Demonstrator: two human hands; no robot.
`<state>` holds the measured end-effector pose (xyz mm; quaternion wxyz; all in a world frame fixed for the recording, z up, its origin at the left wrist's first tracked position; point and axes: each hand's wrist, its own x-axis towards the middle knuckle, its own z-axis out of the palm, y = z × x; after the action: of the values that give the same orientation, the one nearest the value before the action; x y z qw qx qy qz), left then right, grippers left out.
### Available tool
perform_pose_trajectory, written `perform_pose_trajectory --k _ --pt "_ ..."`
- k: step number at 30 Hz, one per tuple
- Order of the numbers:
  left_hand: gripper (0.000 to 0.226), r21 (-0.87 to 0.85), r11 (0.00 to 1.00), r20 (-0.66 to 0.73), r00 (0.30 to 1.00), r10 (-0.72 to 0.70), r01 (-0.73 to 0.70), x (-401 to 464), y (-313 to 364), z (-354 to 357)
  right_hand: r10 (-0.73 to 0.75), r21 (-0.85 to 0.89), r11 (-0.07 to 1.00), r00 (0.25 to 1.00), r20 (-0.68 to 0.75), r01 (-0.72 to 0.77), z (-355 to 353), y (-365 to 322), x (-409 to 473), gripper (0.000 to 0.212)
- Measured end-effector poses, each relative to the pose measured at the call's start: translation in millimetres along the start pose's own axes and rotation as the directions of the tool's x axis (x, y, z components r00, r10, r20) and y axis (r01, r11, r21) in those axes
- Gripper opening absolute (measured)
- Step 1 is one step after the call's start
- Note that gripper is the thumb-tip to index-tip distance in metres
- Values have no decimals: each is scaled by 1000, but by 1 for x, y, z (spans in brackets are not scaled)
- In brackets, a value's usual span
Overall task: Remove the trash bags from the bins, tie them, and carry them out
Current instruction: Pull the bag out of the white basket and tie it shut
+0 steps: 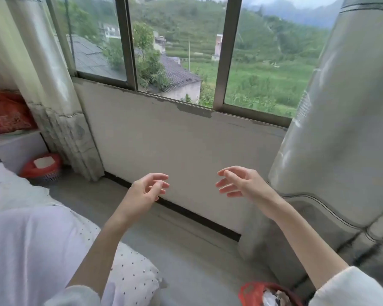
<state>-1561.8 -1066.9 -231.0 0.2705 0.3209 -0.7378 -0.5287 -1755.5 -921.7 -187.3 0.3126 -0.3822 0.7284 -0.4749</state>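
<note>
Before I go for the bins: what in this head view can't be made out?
- Near red-lined bin: cut off by the bottom edge and the right sleeve; fill unclear.
- Far red-lined lattice basket: small; contents under the white sheet hidden, and the bed corner covers its left side.
- Red plastic bag on the shelf: blurred, cut off left.

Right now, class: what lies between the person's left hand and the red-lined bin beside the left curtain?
Head view: only bare grey floor separates the left hand from the red-lined bin. The white bedding edges in below that stretch.
</note>
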Motion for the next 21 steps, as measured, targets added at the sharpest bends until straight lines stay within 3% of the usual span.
perform_pose_trajectory --k 10,21 --pt "25 -13 989 -295 945 -143 146 193 -67 -76 -89 -38 993 938 335 108 70 -30 282 20" --pt "23 -39 968 -577 786 -224 247 381 -120 -249 -127 -39 981 782 610 189 230 -116 551 18"
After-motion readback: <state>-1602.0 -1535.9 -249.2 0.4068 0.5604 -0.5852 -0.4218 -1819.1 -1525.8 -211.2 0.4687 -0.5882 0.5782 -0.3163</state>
